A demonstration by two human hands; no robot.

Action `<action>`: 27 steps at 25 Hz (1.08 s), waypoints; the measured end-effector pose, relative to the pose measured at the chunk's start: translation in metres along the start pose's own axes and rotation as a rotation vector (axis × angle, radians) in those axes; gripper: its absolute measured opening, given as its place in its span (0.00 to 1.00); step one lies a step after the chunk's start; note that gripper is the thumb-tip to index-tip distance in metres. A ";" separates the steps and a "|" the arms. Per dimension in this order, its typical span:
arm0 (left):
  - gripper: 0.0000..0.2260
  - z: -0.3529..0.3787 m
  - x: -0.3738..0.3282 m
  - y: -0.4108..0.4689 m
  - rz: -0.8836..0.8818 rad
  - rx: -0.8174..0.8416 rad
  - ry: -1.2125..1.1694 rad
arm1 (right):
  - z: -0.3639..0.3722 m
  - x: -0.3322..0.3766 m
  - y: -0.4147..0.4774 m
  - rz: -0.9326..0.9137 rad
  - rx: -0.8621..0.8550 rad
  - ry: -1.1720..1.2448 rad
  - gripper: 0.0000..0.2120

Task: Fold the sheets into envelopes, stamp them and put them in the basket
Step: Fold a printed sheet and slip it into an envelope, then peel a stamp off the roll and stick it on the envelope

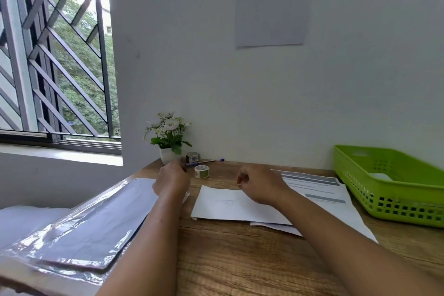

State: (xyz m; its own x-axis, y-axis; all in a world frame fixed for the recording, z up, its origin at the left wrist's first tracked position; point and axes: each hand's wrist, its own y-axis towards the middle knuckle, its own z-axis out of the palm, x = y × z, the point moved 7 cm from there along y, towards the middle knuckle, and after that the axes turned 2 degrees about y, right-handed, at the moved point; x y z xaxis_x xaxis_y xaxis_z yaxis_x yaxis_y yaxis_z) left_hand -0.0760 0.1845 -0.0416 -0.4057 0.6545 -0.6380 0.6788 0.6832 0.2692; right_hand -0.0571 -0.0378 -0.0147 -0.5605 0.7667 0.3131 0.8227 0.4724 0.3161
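A folded white sheet (223, 204) lies flat in the middle of the wooden table (240, 259). My right hand (260, 185) hovers over its far right corner, fingers curled in with nothing visible in them. My left hand (171, 179) is just left of the sheet, next to a sticker roll (201, 171); its fingers point away and are hidden. A second sticker roll (192, 157) stands by the wall. A printed sheet (319, 190) lies under my right forearm. The green basket (389, 190) sits at the right.
A pack of sheets in a shiny plastic sleeve (96, 223) lies at the table's left edge. A white flower pot (168, 154) and a blue pen (204, 162) sit by the wall behind my left hand. A barred window is at the left.
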 end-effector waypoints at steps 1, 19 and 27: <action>0.15 0.003 0.000 0.001 0.008 0.011 0.001 | 0.007 0.002 0.011 -0.001 0.036 -0.014 0.09; 0.19 0.035 -0.024 0.010 0.285 0.072 0.146 | 0.086 0.030 0.130 -0.070 0.203 -0.004 0.10; 0.13 0.047 -0.082 -0.025 0.733 0.250 0.169 | 0.018 -0.031 0.066 -0.065 0.010 0.358 0.10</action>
State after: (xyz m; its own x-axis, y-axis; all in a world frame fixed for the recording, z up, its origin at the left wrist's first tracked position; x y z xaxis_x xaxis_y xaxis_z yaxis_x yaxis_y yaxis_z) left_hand -0.0308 0.0982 -0.0297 0.1246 0.9634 -0.2375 0.9182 -0.0213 0.3955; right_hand 0.0165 -0.0226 -0.0199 -0.6076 0.5353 0.5868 0.7844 0.5205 0.3373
